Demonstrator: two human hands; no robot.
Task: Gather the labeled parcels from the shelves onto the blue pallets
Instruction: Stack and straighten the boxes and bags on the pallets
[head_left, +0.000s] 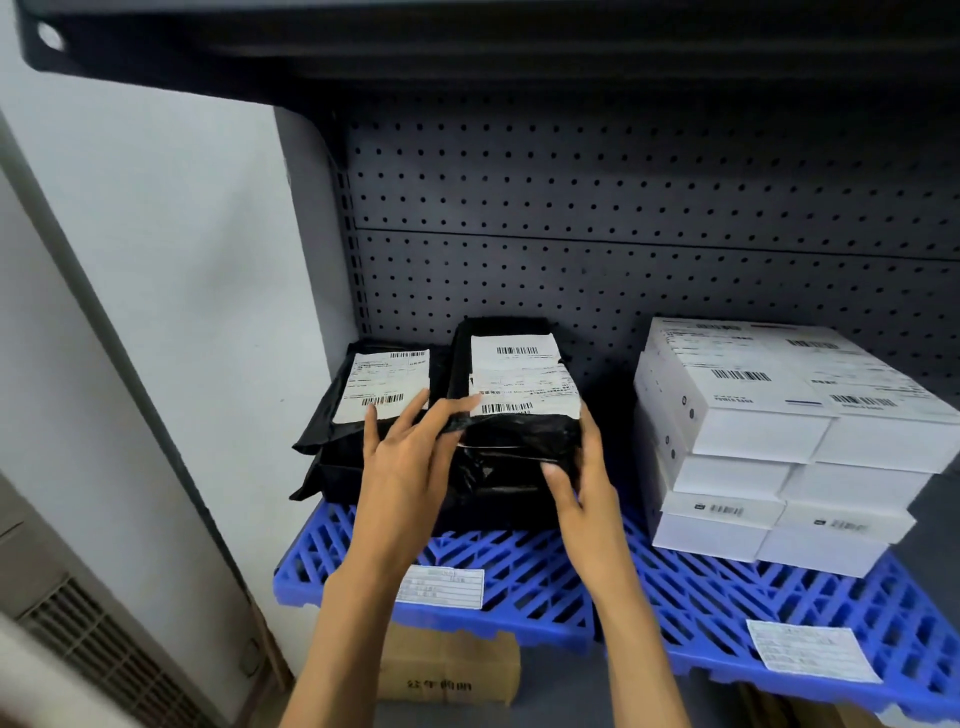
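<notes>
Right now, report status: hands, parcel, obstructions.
Left hand open, fingers on the tall black plastic-wrapped parcel with white labels. Right hand grips its right front corner. Parcel sits on blue plastic pallet. Flat black parcel close left, white boxes right.

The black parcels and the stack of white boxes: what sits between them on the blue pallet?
Nothing sits there. In the head view, only bare blue pallet shows between the black parcels and the white boxes.

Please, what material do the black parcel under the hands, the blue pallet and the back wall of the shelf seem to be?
Black parcel: thin glossy plastic film, probably; it wrinkles and shines.
Blue pallet: moulded rigid plastic, by its even colour and open lattice.
Back wall: likely painted sheet metal, matte dark grey with regular punched holes.
</notes>
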